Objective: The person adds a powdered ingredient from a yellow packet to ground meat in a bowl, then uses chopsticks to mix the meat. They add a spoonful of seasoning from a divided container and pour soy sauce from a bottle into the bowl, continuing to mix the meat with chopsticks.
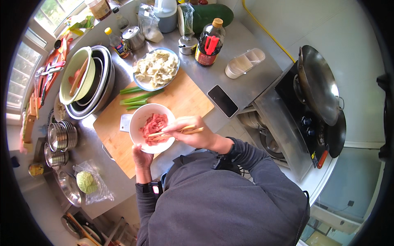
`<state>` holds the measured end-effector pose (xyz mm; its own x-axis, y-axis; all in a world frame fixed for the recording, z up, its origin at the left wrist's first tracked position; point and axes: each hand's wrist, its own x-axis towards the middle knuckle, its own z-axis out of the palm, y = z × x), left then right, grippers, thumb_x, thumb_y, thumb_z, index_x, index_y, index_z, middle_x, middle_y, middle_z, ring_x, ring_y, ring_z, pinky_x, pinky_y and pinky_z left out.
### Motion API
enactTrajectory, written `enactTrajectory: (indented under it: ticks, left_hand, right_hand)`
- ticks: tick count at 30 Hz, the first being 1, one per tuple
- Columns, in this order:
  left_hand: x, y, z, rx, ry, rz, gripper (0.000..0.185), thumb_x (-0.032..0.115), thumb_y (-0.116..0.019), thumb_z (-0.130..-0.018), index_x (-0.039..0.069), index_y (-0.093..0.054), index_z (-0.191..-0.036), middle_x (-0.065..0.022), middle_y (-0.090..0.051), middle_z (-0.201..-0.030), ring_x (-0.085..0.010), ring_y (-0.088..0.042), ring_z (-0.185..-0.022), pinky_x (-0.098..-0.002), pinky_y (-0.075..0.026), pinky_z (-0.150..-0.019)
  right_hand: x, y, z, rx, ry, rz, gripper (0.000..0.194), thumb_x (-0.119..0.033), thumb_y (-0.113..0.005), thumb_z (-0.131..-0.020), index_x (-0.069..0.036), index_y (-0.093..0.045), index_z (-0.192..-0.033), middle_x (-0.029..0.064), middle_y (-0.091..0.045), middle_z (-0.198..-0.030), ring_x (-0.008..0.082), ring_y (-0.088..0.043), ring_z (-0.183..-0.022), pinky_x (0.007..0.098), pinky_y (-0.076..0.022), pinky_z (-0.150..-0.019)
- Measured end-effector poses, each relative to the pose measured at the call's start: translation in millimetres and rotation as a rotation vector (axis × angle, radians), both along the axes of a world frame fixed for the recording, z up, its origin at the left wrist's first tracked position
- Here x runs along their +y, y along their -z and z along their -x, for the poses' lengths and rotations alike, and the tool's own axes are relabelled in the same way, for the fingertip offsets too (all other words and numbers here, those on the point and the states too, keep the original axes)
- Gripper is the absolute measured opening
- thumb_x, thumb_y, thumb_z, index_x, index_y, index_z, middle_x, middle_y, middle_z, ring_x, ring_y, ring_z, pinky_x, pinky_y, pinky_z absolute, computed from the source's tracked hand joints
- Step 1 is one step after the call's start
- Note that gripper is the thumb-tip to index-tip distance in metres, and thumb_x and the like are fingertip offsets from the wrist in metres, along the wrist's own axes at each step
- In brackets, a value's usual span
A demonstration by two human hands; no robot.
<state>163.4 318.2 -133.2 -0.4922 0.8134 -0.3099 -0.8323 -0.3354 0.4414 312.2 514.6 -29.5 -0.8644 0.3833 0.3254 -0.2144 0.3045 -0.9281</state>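
Before me is a white bowl [135, 129] with strips of raw red meat [153, 124] in it. My left hand [142, 158] grips the bowl by its near rim. In my right hand [194, 132] is a pair of wooden chopsticks [195, 130], their tips down in the meat. Cut green onion stalks [140, 98] lie just beyond the bowl on a wooden cutting board [190, 101]. A metal blade [124, 122], probably a cleaver's, shows partly from under the bowl. Past the onions stands a plate [144, 87] heaped with dumplings [158, 68].
A smartphone [223, 101] lies right of the board, near a clear-lidded seasoning box [245, 63] and a large dark sauce bottle [210, 43]. Left are nested basins [106, 81] under a colander [66, 89], and a cabbage [86, 182] on plastic. A wok [320, 86] sits on the gas stove at right.
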Motion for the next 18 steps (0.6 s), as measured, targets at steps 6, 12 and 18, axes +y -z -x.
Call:
enactTrajectory:
  ticks: [6, 12, 18]
  left_hand:
    - [32, 2, -20, -0.003, -0.011, 0.076, 0.077, 0.020, -0.062, -0.070, -0.002, -0.032, -0.138, -0.0180, -0.044, -0.137, -0.0326, -0.046, -0.124, -0.0450, -0.040, -0.106]
    - [52, 3, -48, 0.001, -0.071, 0.127, 0.083, 0.025, -0.064, -0.066, -0.001, -0.032, -0.139, -0.0180, -0.043, -0.138, -0.0340, -0.046, -0.124, -0.0459, -0.040, -0.105]
    - [50, -7, -54, -0.040, -0.191, 0.108, 0.089, 0.026, -0.065, -0.064, 0.001, -0.029, -0.141, -0.0174, -0.039, -0.142, -0.0343, -0.043, -0.127, -0.0473, -0.038, -0.107]
  right_hand:
    - [65, 22, -17, -0.230, 0.156, 0.550, 0.018, -0.008, -0.063, -0.089, 0.000, -0.068, -0.105, 0.0048, -0.069, -0.088, 0.0085, -0.063, -0.076, 0.0208, -0.0509, -0.066]
    - [96, 88, -53, -0.207, 0.155, 0.299, 0.038, -0.013, -0.077, -0.073, -0.005, -0.067, -0.109, 0.0038, -0.061, -0.075, 0.0152, -0.057, -0.077, 0.0290, -0.0489, -0.072]
    - [159, 192, -97, -0.502, 0.598, -0.381, 0.011, -0.015, -0.073, -0.072, -0.012, -0.073, -0.082, 0.0030, -0.064, -0.079, 0.0237, -0.060, -0.080, 0.0349, -0.0499, -0.069]
